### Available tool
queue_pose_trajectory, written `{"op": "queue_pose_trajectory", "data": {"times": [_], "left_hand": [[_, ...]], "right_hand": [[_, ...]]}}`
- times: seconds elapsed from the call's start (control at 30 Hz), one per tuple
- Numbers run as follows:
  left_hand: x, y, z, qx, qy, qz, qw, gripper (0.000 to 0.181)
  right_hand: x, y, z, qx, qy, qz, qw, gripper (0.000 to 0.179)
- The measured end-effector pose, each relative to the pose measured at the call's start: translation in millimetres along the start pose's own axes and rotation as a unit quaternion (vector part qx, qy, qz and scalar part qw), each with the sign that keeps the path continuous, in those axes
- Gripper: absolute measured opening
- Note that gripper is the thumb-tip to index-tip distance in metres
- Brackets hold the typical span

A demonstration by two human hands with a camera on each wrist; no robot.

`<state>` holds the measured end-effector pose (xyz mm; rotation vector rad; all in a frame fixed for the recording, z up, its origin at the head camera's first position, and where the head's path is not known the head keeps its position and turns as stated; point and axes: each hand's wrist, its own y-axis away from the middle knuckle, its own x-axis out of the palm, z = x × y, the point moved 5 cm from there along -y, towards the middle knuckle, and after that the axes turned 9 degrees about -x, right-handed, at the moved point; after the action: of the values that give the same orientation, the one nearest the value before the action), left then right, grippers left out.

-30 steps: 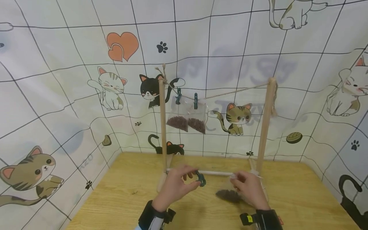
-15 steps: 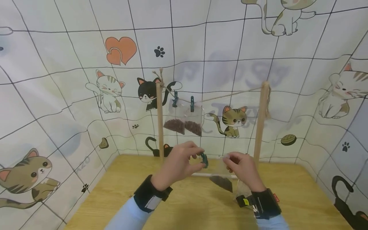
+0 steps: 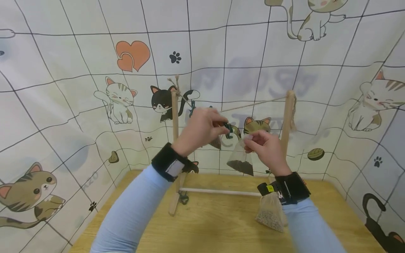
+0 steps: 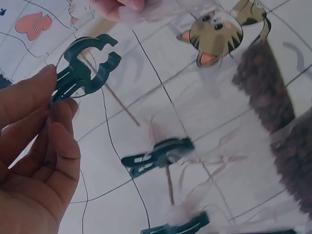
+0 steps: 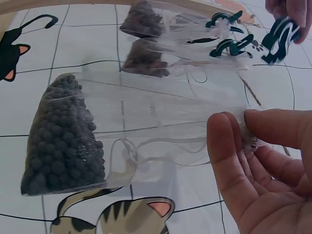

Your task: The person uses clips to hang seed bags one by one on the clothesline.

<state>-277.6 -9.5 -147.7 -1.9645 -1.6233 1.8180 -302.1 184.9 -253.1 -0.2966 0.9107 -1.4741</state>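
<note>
My left hand (image 3: 202, 126) pinches the handles of a dark green clothespin (image 3: 228, 130); in the left wrist view this clothespin (image 4: 87, 68) has its curved mouth spread. My right hand (image 3: 267, 151) grips the gathered top of a clear drawstring bag (image 3: 240, 164) between thumb and fingers. Dark round beads fill the bottom of that bag (image 5: 63, 141), which hangs in front of the twine (image 3: 256, 104). Two bags of reddish-brown bits (image 4: 263, 83) hang at the twine's left, each under a green clothespin (image 4: 161, 153). In the head view my left hand mostly covers them.
Wooden posts stand left (image 3: 175, 116) and right (image 3: 287, 119), with a white bar (image 3: 221, 191) low between them. A bag of pale grains (image 3: 269, 216) rests on the table (image 3: 215, 225) under my right wrist. More green clips (image 3: 183, 198) lie by the left foot.
Both hands have risen from near the tabletop to just below the twine. The clothespin came up with my left hand and the bead bag with my right.
</note>
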Motion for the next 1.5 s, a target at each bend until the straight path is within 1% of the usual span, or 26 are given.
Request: {"op": "queue_pose_trajectory", "data": {"times": [0.07,0.13,0.27,0.33,0.43,0.5,0.57,0.63,0.7,0.83,0.97,1.17,1.23,1.3,1.37,1.5], "left_hand": [[-4.1,-14.6,-0.2,-0.008,-0.016,-0.002,0.9998,0.017],[-7.1,-27.3,-0.9,-0.017,-0.018,0.002,0.9997,0.014],[-12.3,-47.9,-2.5,-0.023,-0.026,0.006,0.9994,0.01],[-14.5,-56.9,-2.1,-0.032,-0.031,0.005,0.999,0.008],[-15.0,-68.8,1.2,-0.062,-0.042,0.011,0.9971,0.009],[-12.9,-75.9,5.1,-0.085,-0.042,0.019,0.9953,0.01],[-10.4,-81.1,9.7,-0.108,-0.039,0.027,0.993,0.01],[-8.2,-85.6,14.0,-0.124,-0.04,0.03,0.9911,0.009],[-6.2,-89.8,17.5,-0.132,-0.045,0.031,0.9897,0.009],[-4.0,-96.2,21.0,-0.133,-0.062,0.031,0.9887,0.009],[-3.4,-99.3,22.4,-0.136,-0.057,0.034,0.9884,0.009],[-7.7,-99.7,25.5,-0.171,-0.03,0.039,0.984,0.008],[-9.3,-99.9,26.2,-0.177,-0.027,0.038,0.9831,0.008],[-9.5,-99.8,26.7,-0.179,-0.029,0.037,0.9828,0.007],[-7.7,-99.5,27.0,-0.176,-0.032,0.043,0.9829,0.007],[0.1,-98.6,27.9,-0.167,-0.035,0.06,0.9835,0.009]], "right_hand": [[-2,-8.5,4,-0.003,-0.01,-0.005,0.9999,0.03],[-4,-16.2,7,-0.006,-0.009,-0.005,0.9999,0.03],[-8,-31.1,15,-0.015,-0.003,-0.009,0.9998,0.029],[-9,-38.0,20,-0.016,0.002,-0.016,0.9997,0.028],[-12,-46.3,26,-0.011,0.01,-0.032,0.9994,0.026],[-13,-49.9,29,-0.007,0.029,-0.042,0.9987,0.024],[-14,-53.6,31,-0.005,0.046,-0.048,0.9978,0.023],[-13,-57.5,32,-0.006,0.06,-0.051,0.9969,0.023],[-12,-61.9,34,-0.006,0.073,-0.054,0.9958,0.021],[-12,-71.1,37,-0.019,0.099,-0.061,0.993,0.017],[-13,-75.3,39,-0.034,0.129,-0.068,0.9887,0.014],[-14,-74.9,36,-0.034,0.126,-0.07,0.989,0.019],[-14,-74.6,35,-0.036,0.123,-0.071,0.9892,0.02],[-14,-74.9,36,-0.042,0.126,-0.075,0.9883,0.019],[-13,-75.7,38,-0.046,0.129,-0.082,0.9871,0.018],[-11,-78.3,41,-0.052,0.13,-0.098,0.9853,0.017]]}}
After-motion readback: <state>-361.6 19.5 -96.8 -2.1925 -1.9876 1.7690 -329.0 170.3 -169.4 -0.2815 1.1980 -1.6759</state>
